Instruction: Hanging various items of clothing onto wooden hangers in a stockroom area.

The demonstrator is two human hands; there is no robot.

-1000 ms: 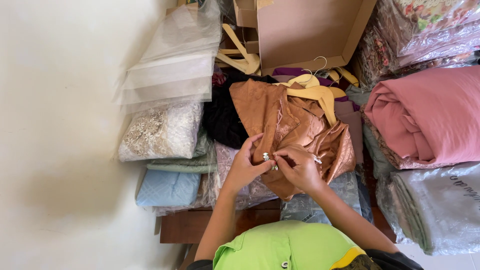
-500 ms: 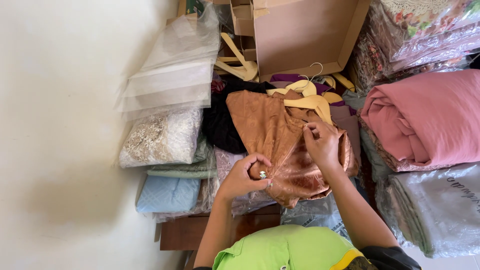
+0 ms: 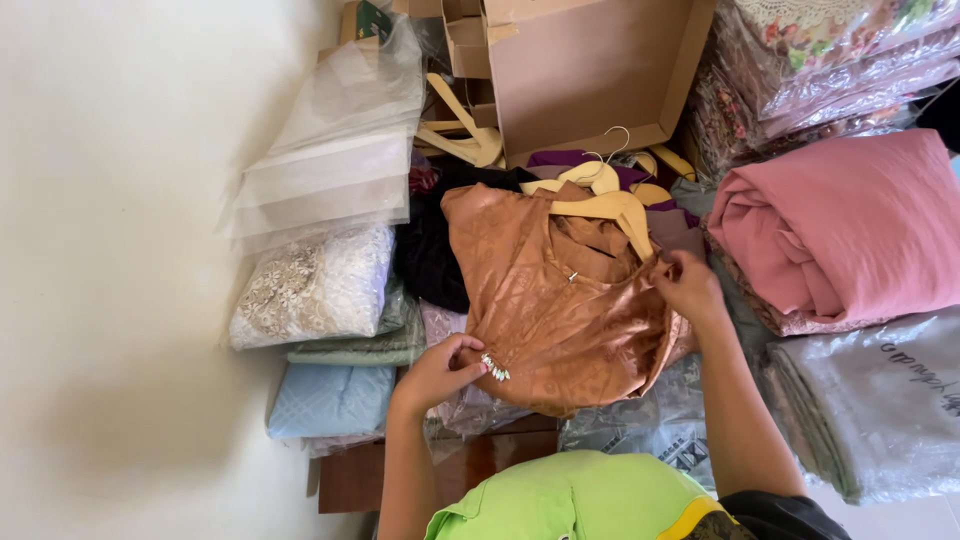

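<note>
A shiny copper-brown patterned garment (image 3: 545, 290) lies spread on a heap of clothes, still on a pale wooden hanger (image 3: 600, 205). My left hand (image 3: 440, 370) pinches the garment's lower left edge, where a small jewelled brooch (image 3: 494, 368) sits at my fingertips. My right hand (image 3: 688, 285) grips the garment's right edge, next to the pink fabric. The two hands are well apart and the cloth lies stretched between them.
A rolled pink fabric (image 3: 840, 230) lies at right above a bagged grey cloth (image 3: 880, 410). Bagged folded fabrics (image 3: 315, 285) and clear plastic bags (image 3: 330, 150) are stacked at left by a white wall. An open cardboard box (image 3: 585, 70) and more hangers (image 3: 460, 130) lie beyond.
My hands, close together at the brooch, have parted. The right hand moved up and right to the garment's edge; the left stayed low on the hem. The garment is spread wider.
</note>
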